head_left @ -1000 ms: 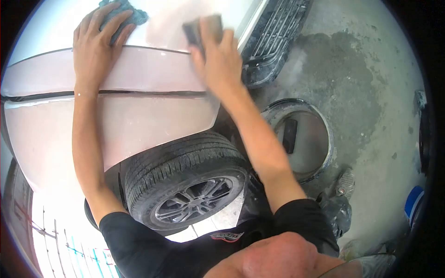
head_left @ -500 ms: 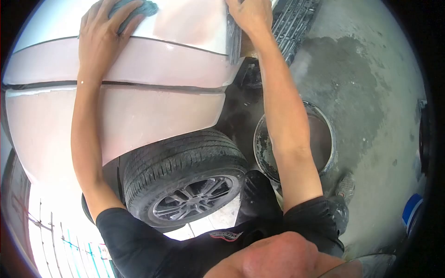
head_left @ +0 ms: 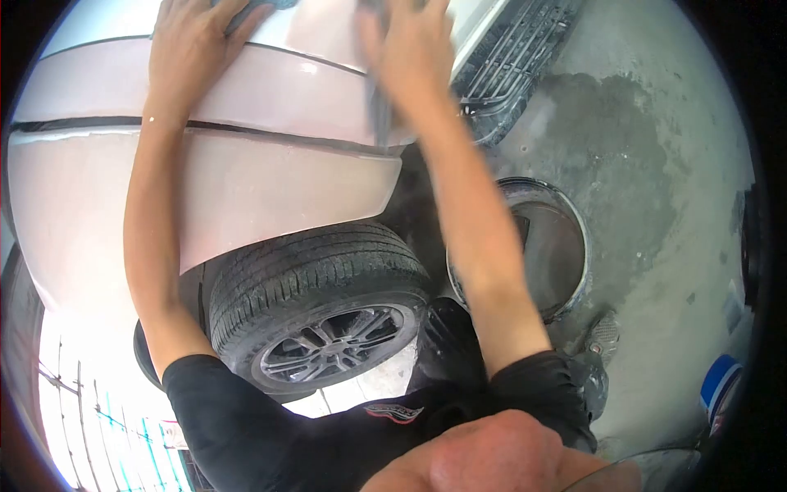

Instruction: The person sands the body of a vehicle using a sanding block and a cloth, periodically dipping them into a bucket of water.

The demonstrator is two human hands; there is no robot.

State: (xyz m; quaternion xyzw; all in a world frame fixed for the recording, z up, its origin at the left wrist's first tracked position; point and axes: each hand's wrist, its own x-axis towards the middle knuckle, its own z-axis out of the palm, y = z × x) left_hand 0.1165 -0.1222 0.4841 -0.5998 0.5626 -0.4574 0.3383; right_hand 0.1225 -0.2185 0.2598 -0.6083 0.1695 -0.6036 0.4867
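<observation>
At the top of the view my left hand [head_left: 190,61] rests on the pale pinkish-white car body panel [head_left: 270,90]. Its fingers are closed around a blue-green sponge [head_left: 243,16], partly cut off by the upper edge. My right hand [head_left: 414,61], smeared by motion, grips a long, narrow dark grey block [head_left: 378,111]. The block lies against the panel near its right edge, and its upper part is hidden by the hand. Below runs a dark seam, then the lower body panel [head_left: 279,184] above the car wheel [head_left: 328,287].
A round bucket [head_left: 584,246] of murky liquid stands under my right forearm, a dark piece inside. Right of the car runs a ridged side step [head_left: 520,61]. The concrete floor [head_left: 689,246] has a dark wet patch. A blue-and-white container [head_left: 721,381] stands far right.
My right hand has moved left and slightly down with the grey block, over the panel. The left hand stays on the sponge. The view has shifted slightly.
</observation>
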